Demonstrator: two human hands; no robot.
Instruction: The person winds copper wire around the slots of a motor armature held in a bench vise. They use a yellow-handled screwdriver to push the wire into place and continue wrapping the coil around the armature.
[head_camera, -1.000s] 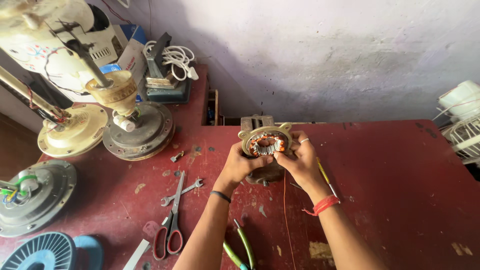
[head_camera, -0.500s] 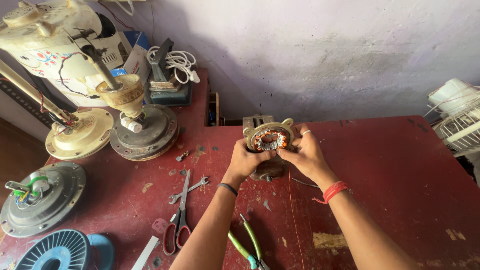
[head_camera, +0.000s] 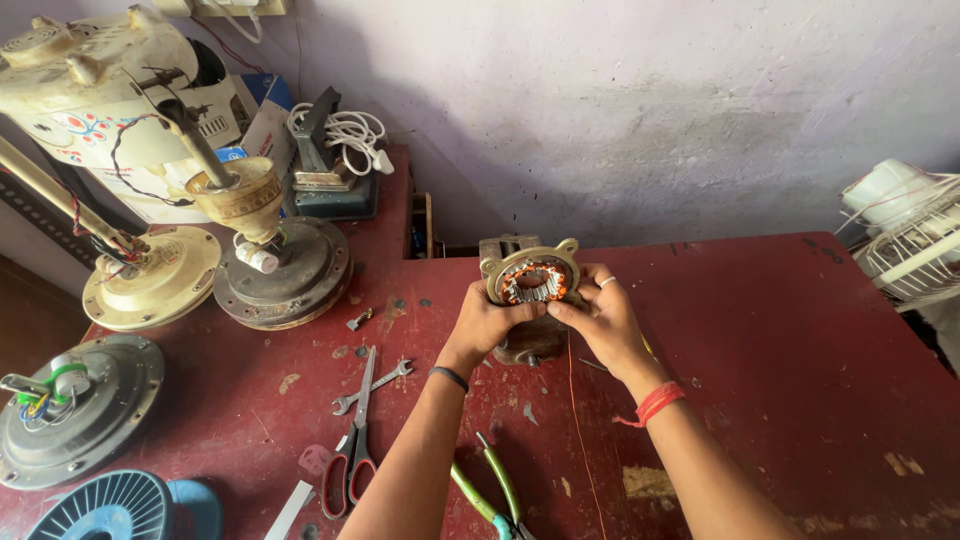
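— Both hands close on the stator: the left hand wraps its lower left side, and the right hand pinches its right edge, fingers curled tight against the rim.

— How does it look?

— It is a round metal ring in a dull, brassy frame with small lugs at the top corners. Inside sit grey steel teeth, with orange-copper windings packed around them. It is tilted so its open face shows to the camera.

— Where is it?

— It is held above the red table, near the back edge, over a dark metal block just under the hands. A thin orange wire runs from it down across the table.

— What lies near?

— Scissors and a spanner lie left of the left forearm, and green-handled pliers lie between the arms. Fan motors stand well apart at the left.
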